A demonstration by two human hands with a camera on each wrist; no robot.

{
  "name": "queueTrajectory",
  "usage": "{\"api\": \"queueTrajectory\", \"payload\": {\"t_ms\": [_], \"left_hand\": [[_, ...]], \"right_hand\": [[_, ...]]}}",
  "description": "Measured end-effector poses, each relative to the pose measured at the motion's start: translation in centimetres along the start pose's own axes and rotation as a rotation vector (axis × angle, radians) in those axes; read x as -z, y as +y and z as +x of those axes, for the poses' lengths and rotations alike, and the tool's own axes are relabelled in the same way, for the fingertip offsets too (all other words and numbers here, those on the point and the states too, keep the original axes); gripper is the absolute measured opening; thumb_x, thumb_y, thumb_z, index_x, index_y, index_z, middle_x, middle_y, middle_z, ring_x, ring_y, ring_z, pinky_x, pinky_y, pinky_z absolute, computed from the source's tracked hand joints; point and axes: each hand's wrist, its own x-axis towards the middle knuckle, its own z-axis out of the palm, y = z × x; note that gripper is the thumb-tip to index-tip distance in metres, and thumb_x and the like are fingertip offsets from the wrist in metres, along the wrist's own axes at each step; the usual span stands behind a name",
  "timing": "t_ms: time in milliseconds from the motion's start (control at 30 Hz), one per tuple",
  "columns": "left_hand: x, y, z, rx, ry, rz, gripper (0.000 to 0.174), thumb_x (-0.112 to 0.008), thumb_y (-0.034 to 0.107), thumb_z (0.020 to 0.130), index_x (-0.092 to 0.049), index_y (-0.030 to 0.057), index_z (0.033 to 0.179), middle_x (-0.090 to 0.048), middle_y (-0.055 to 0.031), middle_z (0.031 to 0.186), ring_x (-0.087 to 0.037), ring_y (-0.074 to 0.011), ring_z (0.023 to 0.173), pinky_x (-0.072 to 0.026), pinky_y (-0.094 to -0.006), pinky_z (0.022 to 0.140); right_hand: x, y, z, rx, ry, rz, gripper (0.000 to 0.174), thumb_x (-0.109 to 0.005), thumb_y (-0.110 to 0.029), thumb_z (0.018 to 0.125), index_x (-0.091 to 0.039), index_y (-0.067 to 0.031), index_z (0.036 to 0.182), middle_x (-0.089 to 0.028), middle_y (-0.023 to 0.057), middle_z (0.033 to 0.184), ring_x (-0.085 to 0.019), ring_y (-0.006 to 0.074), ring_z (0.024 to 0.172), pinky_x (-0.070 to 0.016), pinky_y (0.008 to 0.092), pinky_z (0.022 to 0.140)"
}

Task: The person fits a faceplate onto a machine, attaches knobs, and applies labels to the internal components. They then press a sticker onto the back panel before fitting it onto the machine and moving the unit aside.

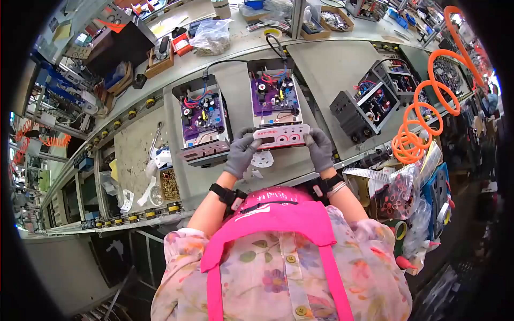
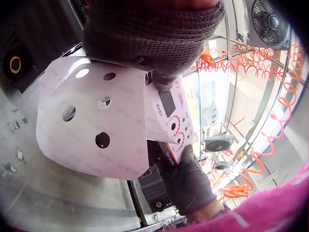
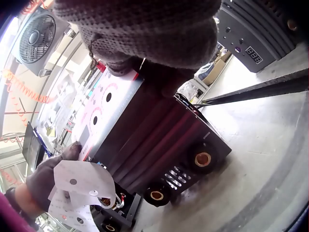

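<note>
Both gloved hands pinch the ends of a white and red printed panel (image 1: 281,137) at the front of an open machine (image 1: 274,96). My left hand (image 1: 241,154) is at its left end, my right hand (image 1: 320,151) at its right end. Beneath the left hand (image 2: 154,36) hangs a white sheet (image 2: 89,128) with round holes; whether the fingers grip it is hidden. The right wrist view shows the panel (image 3: 104,104) against the front of the dark casing (image 3: 159,140), with the right hand (image 3: 145,34) at its upper end. How closely panel and casing touch is unclear.
A second open machine (image 1: 203,115) stands to the left, and others (image 1: 367,104) lie tilted to the right. An orange coiled hose (image 1: 412,144) hangs at the right. Small brass-coloured parts (image 1: 169,185) fill a tray at the left. A plastic bag (image 1: 210,36) lies on the back shelf.
</note>
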Motion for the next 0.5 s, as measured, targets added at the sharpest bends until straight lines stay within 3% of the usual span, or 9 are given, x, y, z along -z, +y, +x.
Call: {"api": "queueTrajectory", "payload": {"t_ms": [67,500], "left_hand": [[0.0,0.1,0.0,0.006,0.002,-0.006,0.022,-0.061,0.015,0.087,-0.068,0.0051,0.106,-0.052,-0.0128,0.119,-0.048,-0.023,0.111,-0.0437,-0.0324,0.09],[0.0,0.0,0.4,0.031,-0.007,-0.06,0.022,-0.061,0.014,0.087,-0.067,0.0024,0.105,-0.05,-0.011,0.118,-0.053,-0.019,0.104,-0.0497,-0.0288,0.083]], "right_hand": [[0.1,0.4,0.0,0.048,0.019,-0.082,0.013,-0.064,-0.015,0.089,-0.06,-0.0037,0.094,-0.056,-0.0035,0.077,-0.049,0.0042,0.071,-0.0432,0.0216,0.067],[0.1,1.0,0.2,0.019,0.02,-0.005,0.011,-0.065,-0.014,0.088,-0.06,-0.0043,0.091,-0.057,-0.0053,0.077,-0.049,0.0023,0.073,-0.0425,0.02,0.066]]}}
